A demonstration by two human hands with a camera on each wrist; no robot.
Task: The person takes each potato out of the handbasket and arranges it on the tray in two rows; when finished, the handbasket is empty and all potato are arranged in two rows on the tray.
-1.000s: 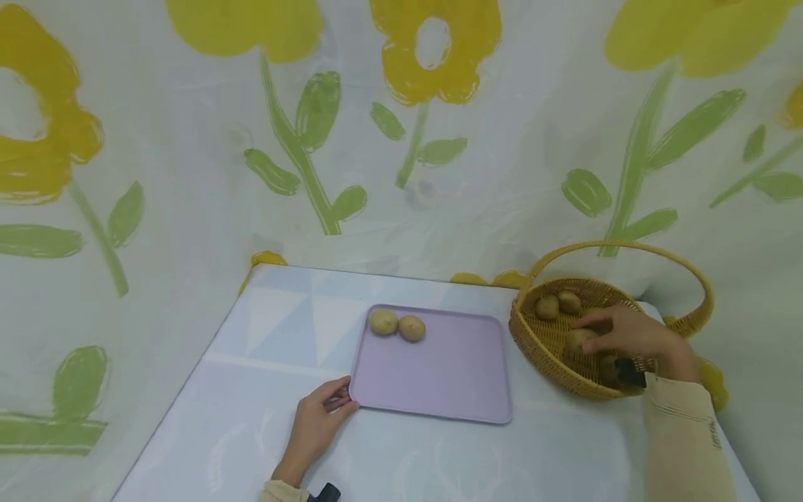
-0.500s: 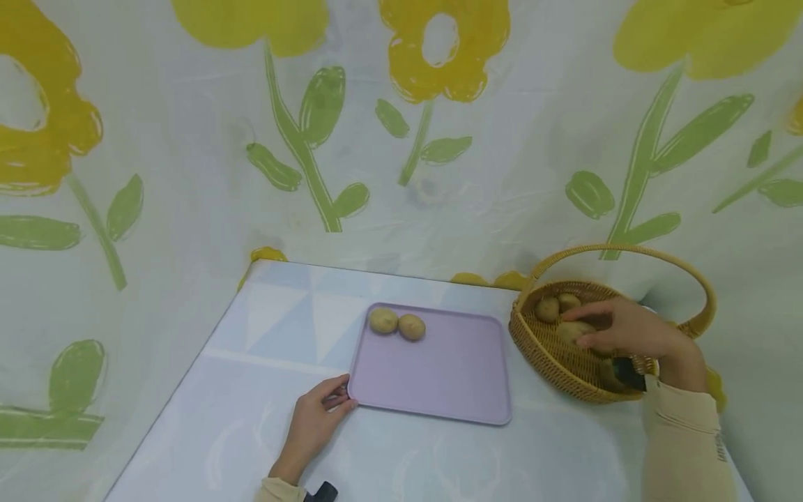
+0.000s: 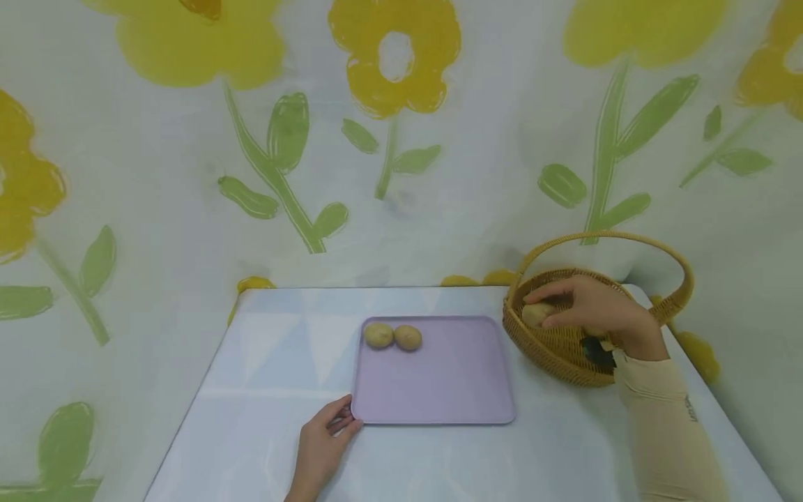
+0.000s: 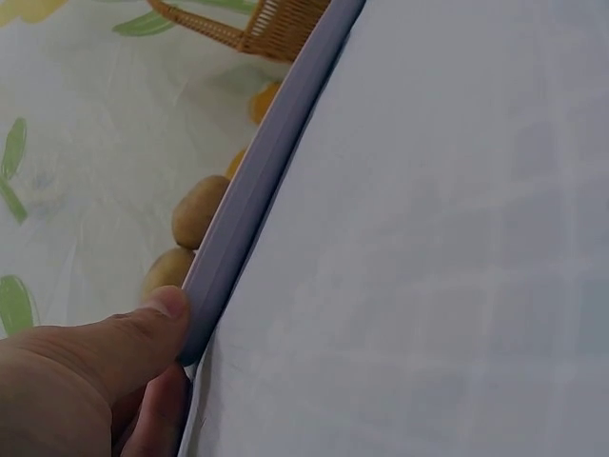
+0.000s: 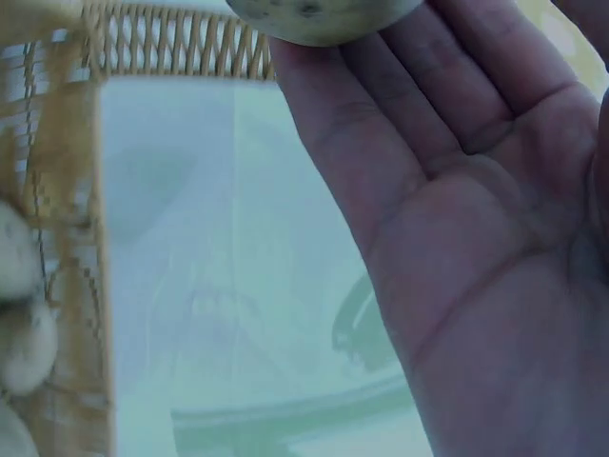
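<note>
My right hand (image 3: 599, 310) is over the wicker basket (image 3: 564, 369) and grips a potato (image 3: 534, 314) between thumb and fingertips, near the basket's left rim. In the right wrist view, this potato (image 5: 319, 14) shows at the top edge against the fingers. My left hand (image 3: 321, 446) pinches the near left corner of the lilac tray (image 3: 445, 390), its thumb (image 4: 162, 309) against the rim in the left wrist view. Two potatoes, one at the left (image 3: 379, 335) and one beside it (image 3: 408, 338), lie side by side in the tray's far left corner.
More potatoes (image 5: 24, 347) lie in the basket, mostly hidden by my right hand in the head view. The basket's tall arched handle (image 3: 602, 235) rises over it. A flower-print sheet (image 3: 477, 174) hangs behind the pale patterned table (image 3: 270, 397).
My right hand has closed on a potato and carried it left, from the middle of the basket to its left rim. The left hand stays at the tray corner. The head view has shifted.
</note>
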